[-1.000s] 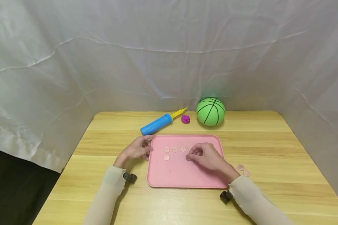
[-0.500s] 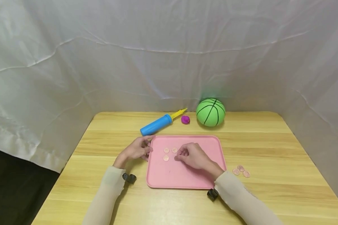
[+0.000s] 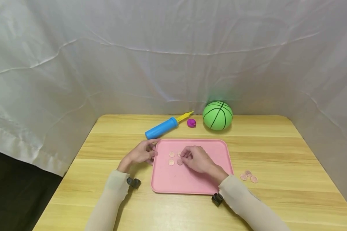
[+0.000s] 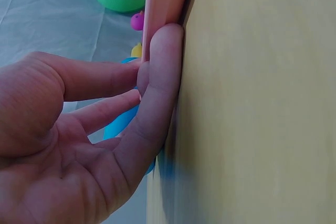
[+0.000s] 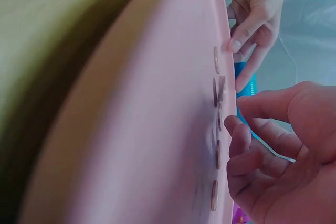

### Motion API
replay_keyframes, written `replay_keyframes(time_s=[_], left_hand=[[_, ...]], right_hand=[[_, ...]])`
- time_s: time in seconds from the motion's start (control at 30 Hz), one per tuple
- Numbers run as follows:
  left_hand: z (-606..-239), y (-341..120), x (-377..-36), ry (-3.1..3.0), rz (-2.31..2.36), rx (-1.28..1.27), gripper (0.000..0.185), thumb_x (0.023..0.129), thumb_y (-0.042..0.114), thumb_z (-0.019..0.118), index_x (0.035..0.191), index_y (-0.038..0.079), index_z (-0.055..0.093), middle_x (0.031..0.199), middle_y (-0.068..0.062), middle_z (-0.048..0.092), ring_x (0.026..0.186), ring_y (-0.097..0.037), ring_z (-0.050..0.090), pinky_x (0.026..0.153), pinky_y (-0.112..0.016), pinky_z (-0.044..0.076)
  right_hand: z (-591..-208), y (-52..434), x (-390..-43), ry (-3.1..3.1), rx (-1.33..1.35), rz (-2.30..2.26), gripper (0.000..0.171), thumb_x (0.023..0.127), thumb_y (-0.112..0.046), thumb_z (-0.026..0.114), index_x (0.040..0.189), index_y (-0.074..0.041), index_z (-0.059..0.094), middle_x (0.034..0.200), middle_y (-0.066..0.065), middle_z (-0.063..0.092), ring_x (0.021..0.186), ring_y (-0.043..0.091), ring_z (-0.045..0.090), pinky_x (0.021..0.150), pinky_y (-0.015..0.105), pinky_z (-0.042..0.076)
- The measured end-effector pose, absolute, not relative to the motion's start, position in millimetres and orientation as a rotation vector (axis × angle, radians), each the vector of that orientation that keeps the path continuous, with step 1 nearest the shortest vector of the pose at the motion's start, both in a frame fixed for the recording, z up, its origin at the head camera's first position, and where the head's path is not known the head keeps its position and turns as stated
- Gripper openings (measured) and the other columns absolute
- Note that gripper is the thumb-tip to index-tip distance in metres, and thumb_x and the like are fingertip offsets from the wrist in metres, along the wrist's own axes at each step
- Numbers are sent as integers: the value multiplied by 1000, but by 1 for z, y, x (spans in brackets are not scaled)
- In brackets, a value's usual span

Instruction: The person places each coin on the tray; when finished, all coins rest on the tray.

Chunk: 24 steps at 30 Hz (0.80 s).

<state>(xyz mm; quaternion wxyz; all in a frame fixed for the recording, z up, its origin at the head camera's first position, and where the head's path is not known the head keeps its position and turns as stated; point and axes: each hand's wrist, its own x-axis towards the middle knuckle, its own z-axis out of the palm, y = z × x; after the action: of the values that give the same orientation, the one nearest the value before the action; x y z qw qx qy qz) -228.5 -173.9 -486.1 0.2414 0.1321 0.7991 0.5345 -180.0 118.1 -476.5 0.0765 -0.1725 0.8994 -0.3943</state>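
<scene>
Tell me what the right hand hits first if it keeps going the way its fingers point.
Probably the coin on the pink tray, left of the right hand; beyond it, the left hand at the rim. Depth is uncertain.

Pink tray (image 3: 191, 183), copper coins (image 3: 171, 162), green ball (image 3: 217, 115) (black-lined)

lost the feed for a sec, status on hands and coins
Left hand steadies pink plastic tray. Right hand fingertips on small copper coin. Nothing blocking.

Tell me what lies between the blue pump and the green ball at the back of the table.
In the head view a small magenta object lies on the table between the blue pump and the green ball, just past the pump's yellow tip.
</scene>
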Motion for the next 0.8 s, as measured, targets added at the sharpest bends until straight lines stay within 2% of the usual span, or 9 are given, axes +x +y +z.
replay_keyframes(time_s=[0.4, 0.8], left_hand=[[-484, -173, -227, 2185, 1455, 363, 65, 107, -7, 56, 168, -2, 36, 114, -21, 53, 85, -22, 63, 71, -44, 74], [-485, -173, -228, 2183, 1457, 365, 65, 107, -8, 56, 168, -2, 35, 114, -20, 53, 85, -22, 63, 70, -43, 74]], right_hand=[[-462, 150, -166, 2734, -481, -1189, 7, 98, -11, 75, 103, -11, 80, 92, -3, 74, 84, 10, 63, 77, 24, 56], [-462, 205, -162, 2822, -430, -1165, 6, 98, -8, 77, 103, -8, 80, 96, 1, 76, 84, 12, 62, 72, 20, 56]])
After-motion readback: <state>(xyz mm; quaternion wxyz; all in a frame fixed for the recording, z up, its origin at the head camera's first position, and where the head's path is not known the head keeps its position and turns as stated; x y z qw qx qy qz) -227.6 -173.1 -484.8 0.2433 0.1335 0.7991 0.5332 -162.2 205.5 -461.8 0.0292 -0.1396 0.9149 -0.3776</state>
